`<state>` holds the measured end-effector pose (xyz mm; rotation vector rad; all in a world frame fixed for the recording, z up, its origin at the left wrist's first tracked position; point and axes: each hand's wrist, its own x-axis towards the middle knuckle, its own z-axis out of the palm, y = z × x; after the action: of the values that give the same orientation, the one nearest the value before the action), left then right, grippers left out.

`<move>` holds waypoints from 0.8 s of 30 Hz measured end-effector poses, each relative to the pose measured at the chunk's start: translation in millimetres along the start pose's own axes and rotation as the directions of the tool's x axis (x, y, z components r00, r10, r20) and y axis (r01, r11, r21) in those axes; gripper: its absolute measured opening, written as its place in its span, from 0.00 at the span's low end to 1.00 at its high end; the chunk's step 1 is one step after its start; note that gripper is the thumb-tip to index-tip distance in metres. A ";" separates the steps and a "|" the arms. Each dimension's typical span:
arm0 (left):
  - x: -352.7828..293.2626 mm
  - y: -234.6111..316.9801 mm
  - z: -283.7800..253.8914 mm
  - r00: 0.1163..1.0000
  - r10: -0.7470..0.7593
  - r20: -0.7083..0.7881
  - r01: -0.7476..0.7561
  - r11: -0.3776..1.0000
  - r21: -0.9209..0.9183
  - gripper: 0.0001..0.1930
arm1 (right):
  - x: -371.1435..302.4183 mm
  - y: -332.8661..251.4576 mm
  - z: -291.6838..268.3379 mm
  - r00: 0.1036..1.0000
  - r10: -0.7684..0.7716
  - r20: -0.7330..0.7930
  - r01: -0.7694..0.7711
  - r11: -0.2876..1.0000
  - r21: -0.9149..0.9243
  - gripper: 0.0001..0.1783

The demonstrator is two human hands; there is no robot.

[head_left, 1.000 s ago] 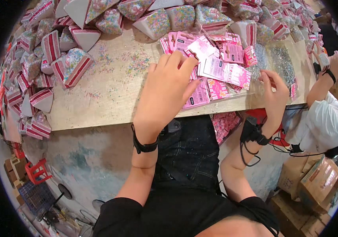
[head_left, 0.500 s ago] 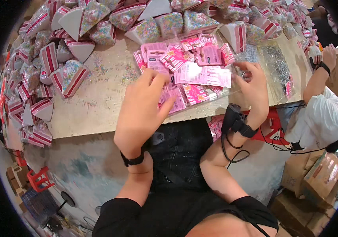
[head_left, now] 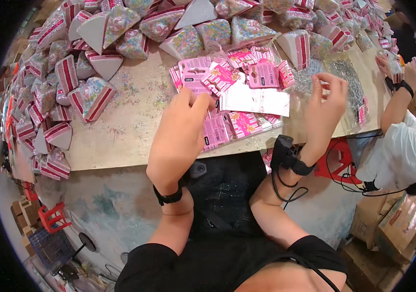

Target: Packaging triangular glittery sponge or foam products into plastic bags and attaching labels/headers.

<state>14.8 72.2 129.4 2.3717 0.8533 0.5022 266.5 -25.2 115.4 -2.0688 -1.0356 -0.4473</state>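
Pale, scuffed worktop [head_left: 135,131], dusted with coloured specks. Heaped along the far and left edges with wedge-shaped packets [head_left: 91,95], striped red and white or filled with pastel sprinkles. Near the front edge, a loose spread of pink backing cards [head_left: 222,127], some overlapping. To the right, clear bags of small silvery metal pieces [head_left: 346,78].

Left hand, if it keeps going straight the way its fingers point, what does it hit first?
The left hand points up and slightly right, fingertips already at the pink cards. Going on, it would probably meet those cards first, then the wedge packs behind them. Depth is unclear.
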 end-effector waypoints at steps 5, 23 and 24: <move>5.2 2.0 -4.3 0.998 0.022 -0.063 -0.028 0.995 -0.095 0.14 | 3.4 -12.9 -12.7 0.892 -0.182 -0.414 0.270 0.948 0.166 0.07; 7.3 -1.1 -6.2 0.950 -0.055 -0.308 0.108 0.982 0.157 0.25 | 2.2 -14.2 -13.1 0.992 -0.107 -0.068 0.116 0.984 0.136 0.11; 6.8 -3.6 -4.5 0.954 -0.059 -0.294 0.110 0.981 0.161 0.24 | 1.3 -13.9 -14.1 0.993 -0.093 -0.068 0.104 0.979 0.174 0.11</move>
<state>15.8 80.7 131.6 2.4432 1.1680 0.7799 256.7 -30.1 131.9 -1.8424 -1.1052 -0.4474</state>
